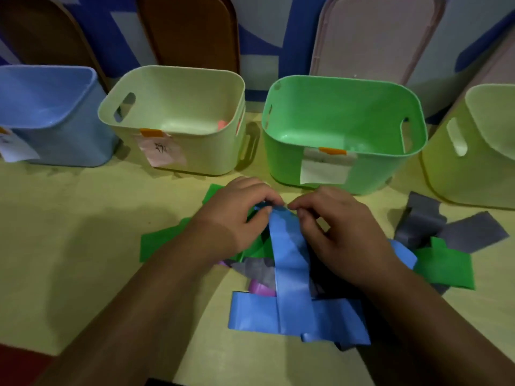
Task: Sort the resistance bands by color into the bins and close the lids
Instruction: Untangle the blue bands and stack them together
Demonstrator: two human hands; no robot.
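Both hands, left hand [239, 210] and right hand [334, 229], pinch the top end of a blue resistance band [289, 263] mid-worktop, over the mixed pile. Looks like sorting's barely started; next it should go to the blue bin [64, 146] at the far left.

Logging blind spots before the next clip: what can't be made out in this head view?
Head view:
The pink label on the cream bin: writing too blurred to read.
The pink item inside that bin: mostly hidden by its front wall.
The purple band: largely covered by the blue band.
The blue bin and yellow-green bin: cut off by the left and right frame edges.
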